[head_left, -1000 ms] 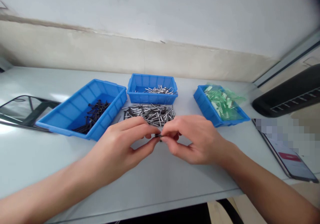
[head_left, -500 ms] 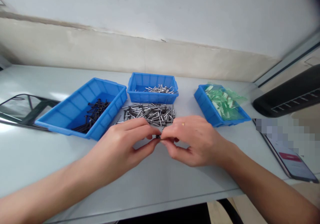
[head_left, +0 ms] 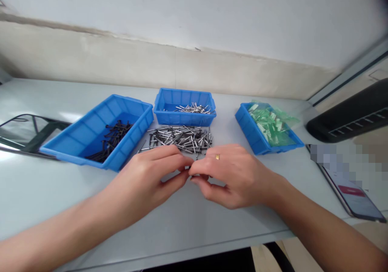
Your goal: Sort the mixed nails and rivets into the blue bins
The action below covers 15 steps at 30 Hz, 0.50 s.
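My left hand (head_left: 157, 171) and my right hand (head_left: 233, 173) meet fingertip to fingertip above the table, just in front of a loose pile. Both are closed in a pinch around a small dark piece (head_left: 190, 168), almost wholly hidden by the fingers, so its kind cannot be told. The right hand wears a ring (head_left: 217, 157). Behind the fingers lies a mixed heap of silver pins and black screws (head_left: 182, 138). Black screws (head_left: 118, 136) fill part of the left blue bin (head_left: 79, 120). Silver pins (head_left: 195, 108) lie in the middle blue bin (head_left: 184, 119).
At the right stands another blue bin (head_left: 251, 132) with green plastic bags (head_left: 273, 124). A phone (head_left: 354, 195) lies by the table's right edge, near a black cylinder (head_left: 348, 114). A dark-framed clear object (head_left: 36, 132) is at the left. A wall (head_left: 182, 66) closes the back.
My right hand has shifted slightly left and down, its fingertips now overlapping those of the left. The dark piece between them shows less. The bins and heap look the same.
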### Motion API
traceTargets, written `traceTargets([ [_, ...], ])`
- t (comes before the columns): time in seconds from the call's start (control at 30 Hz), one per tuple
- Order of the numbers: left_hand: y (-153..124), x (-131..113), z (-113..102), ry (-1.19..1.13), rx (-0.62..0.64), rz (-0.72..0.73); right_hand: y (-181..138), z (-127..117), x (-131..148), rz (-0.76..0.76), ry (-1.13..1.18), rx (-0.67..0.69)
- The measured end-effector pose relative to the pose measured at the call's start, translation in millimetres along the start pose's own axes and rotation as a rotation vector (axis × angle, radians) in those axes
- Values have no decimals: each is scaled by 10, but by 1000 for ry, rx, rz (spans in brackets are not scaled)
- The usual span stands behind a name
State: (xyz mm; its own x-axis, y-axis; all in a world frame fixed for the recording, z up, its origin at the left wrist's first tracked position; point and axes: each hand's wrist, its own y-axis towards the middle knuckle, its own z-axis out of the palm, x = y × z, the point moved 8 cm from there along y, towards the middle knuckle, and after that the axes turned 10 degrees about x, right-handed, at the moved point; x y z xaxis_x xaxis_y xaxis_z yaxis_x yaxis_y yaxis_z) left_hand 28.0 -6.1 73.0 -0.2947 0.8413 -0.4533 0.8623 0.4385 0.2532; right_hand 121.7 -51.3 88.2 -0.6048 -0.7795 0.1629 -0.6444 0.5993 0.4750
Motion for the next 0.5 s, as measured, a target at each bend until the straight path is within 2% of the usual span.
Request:
traceTargets([
  [0.5,-3,6,15,-5,17,4,-22,8,-16,10,-30,24],
])
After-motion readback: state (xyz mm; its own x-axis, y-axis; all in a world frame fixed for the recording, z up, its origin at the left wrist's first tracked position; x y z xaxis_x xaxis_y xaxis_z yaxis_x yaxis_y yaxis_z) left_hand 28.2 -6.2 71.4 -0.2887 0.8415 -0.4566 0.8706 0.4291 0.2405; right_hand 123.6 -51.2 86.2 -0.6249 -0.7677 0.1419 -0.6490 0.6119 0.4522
